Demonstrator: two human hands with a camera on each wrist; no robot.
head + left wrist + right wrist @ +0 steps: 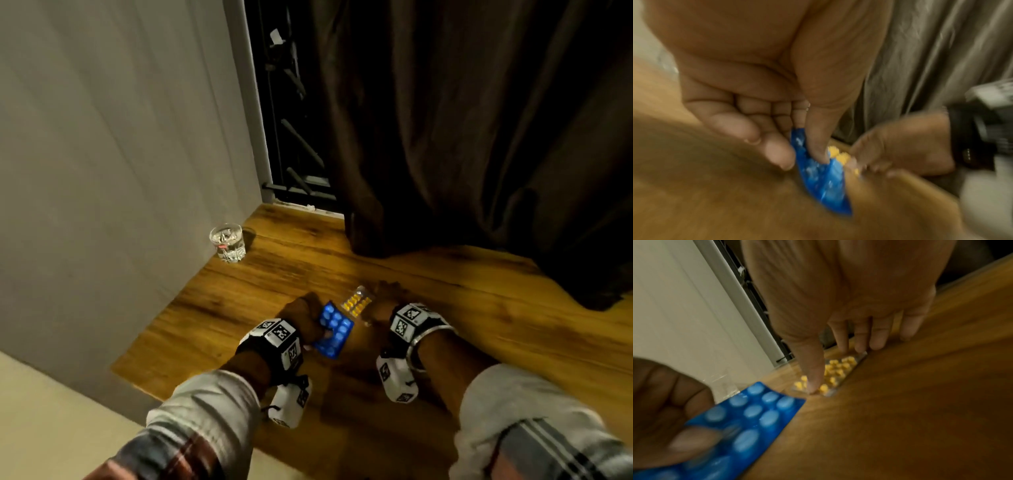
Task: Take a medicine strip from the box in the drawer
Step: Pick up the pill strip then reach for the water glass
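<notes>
My left hand [313, 329] pinches a blue medicine strip [334, 332] with pale blue tablets between thumb and fingers, just above the wooden top. In the left wrist view the blue strip [824, 181] hangs down from that pinch. A clear strip of small yellow pills [356, 303] lies right beside it on the wood. My right hand [380, 301] grips this yellow strip [838, 369], thumb [813, 378] on its near end and fingertips [861, 345] curled over its far edge. No box or drawer is in view.
A cut glass of water [227, 243] stands at the back left corner of the wooden top [445, 308], against the grey wall. A dark curtain [479, 137] hangs onto the top's back right. A window grille [291, 137] is behind.
</notes>
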